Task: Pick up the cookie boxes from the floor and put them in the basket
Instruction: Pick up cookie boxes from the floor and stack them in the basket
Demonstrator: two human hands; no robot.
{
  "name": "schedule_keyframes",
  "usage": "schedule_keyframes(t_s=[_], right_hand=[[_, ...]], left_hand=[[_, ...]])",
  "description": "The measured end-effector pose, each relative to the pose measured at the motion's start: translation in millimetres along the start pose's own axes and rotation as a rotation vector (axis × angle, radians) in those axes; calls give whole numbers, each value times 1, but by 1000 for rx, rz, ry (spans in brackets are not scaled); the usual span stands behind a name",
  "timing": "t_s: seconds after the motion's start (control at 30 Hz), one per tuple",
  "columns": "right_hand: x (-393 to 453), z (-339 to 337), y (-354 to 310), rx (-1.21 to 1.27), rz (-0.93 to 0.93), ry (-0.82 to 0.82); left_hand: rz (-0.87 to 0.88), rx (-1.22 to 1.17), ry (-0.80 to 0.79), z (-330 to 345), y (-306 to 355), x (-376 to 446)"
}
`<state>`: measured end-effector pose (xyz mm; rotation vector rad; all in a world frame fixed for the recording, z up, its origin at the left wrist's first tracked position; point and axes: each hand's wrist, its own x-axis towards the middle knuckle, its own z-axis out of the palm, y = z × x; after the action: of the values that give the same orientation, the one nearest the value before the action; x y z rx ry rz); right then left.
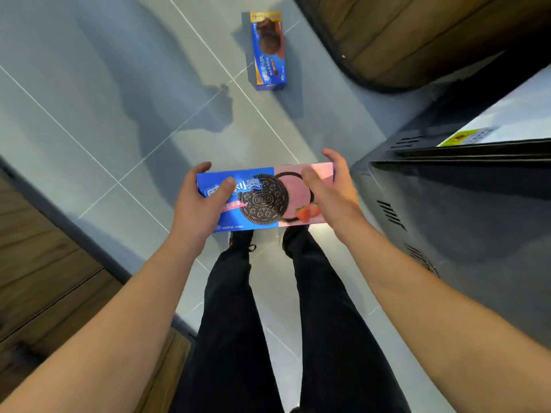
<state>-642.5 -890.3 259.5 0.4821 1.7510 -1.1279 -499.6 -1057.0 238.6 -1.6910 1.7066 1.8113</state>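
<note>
grey tiled floor [89, 120], 1 blue cookie box [269, 52] flat on it

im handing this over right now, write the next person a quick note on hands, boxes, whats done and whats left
Hands: left hand grips the blue end and right hand grips the pink end of the strawberry cookie box, held level above the floor in front of the feet.
Other box: the chocolate cookie box lies on the tiled floor ahead.
Done: one box is off the floor.
Left: put the held box in the basket, which is not in view, then fetch the chocolate one.
</note>
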Motion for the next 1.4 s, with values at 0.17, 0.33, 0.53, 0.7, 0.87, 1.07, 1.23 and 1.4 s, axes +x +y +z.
schedule_keyframes(t_s=[0.17, 0.33, 0.53, 0.7, 0.87, 1.07, 1.23, 1.4], right_hand=[[-103, -23, -22, 49, -211, 46], [-203, -38, -10, 188, -304, 295], [-305, -50, 52, 488, -320, 459], [-368, -69, 139, 741, -292, 654], [-424, -78, 230, 995, -265, 923], [-493, -82, 353, 1265, -232, 1147], [-545, -91, 472, 1389, -169, 1330], [-585, -113, 546, 1566, -154, 1492]], left_hand=[[121, -12, -170, -21, 70, -68], [360, 184, -320, -31, 112, -133], [557, 504, -534, -21, 124, -199], [637, 701, -819, 32, 112, -268], [726, 908, -1042, 93, 74, -353], [821, 1110, -1262, 149, -19, -463], [874, 1210, -1422, 182, -122, -553], [927, 1269, -1552, 219, -201, -641]])
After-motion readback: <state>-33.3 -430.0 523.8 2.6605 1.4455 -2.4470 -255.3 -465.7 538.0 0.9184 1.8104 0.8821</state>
